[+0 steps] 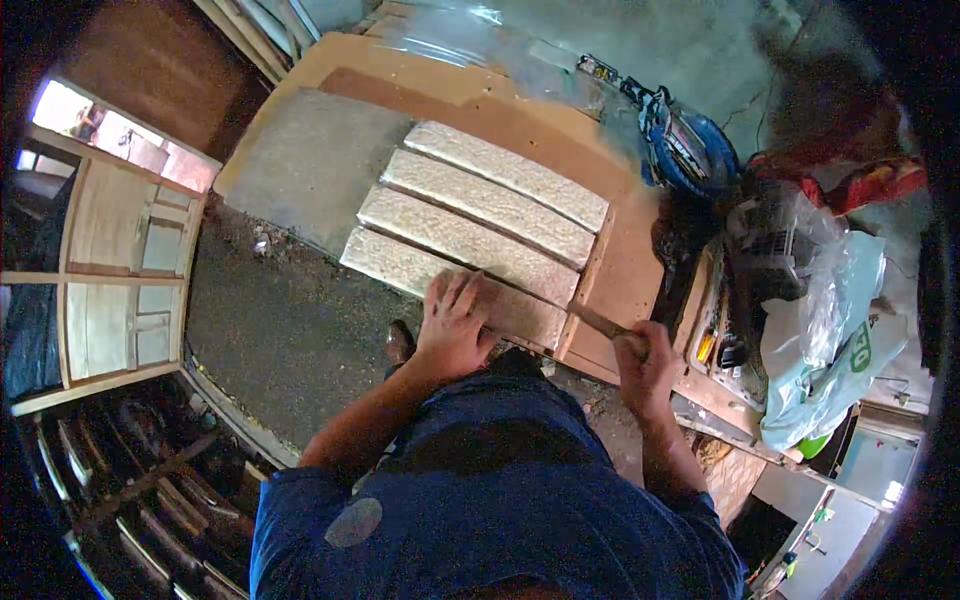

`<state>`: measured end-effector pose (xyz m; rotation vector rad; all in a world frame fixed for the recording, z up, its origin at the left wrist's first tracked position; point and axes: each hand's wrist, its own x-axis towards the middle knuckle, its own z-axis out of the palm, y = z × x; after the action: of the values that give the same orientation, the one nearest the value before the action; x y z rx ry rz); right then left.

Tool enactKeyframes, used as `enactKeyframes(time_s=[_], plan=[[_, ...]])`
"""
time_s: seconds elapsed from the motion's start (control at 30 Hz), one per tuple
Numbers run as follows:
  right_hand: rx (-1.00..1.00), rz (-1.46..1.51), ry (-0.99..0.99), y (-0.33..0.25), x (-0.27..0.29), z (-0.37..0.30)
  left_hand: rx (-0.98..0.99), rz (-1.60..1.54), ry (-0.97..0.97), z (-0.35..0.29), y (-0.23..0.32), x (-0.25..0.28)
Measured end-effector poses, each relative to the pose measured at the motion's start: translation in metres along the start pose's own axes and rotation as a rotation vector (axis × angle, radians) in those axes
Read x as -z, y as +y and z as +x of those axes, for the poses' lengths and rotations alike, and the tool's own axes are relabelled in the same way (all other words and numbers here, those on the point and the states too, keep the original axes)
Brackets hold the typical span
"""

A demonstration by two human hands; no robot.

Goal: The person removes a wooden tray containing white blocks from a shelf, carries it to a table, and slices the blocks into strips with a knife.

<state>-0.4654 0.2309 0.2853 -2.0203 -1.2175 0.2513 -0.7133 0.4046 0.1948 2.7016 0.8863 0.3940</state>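
Several pale, rough-textured slabs (pixel 500 200) lie side by side with narrow gaps, slanting across the bench. My left hand (pixel 458 315) rests on the nearest slab (pixel 395 262), its fingers bent over the top and the thumb side at the near edge. In my right hand (pixel 645 365) is a narrow wooden stick or handle (pixel 597 322), gripped in closed fingers. Its far end reaches the right end of the nearest slab, beside a thin wooden strip (pixel 590 262) along the slabs' ends. Whether the stick carries a tool head cannot be made out.
Beneath the slabs are a grey board (pixel 310 165) and a brown bench top (pixel 625 235). Blue coiled gear (pixel 690 145), a red bag (pixel 870 188) and a pale plastic bag (pixel 825 355) sit to the right. Wooden frames (pixel 125 280) stand left; dark ground (pixel 290 320) lies below.
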Motion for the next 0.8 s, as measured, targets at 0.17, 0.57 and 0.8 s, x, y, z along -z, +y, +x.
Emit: enactKeyframes(time_s=[0.17, 0.57, 0.8], plan=[[-0.043, -0.034, -0.056, -0.001, 0.013, -0.006, -0.054, -0.045, 0.017, 0.017, 0.008, -0.006], [0.140, -0.057, -0.012, 0.006, 0.017, -0.010, -0.082, -0.088, -0.017, 0.020, -0.003, -0.004], [0.186, -0.019, -0.139, -0.022, -0.005, 0.006, 0.179, 0.098, 0.114, -0.027, -0.030, 0.007]])
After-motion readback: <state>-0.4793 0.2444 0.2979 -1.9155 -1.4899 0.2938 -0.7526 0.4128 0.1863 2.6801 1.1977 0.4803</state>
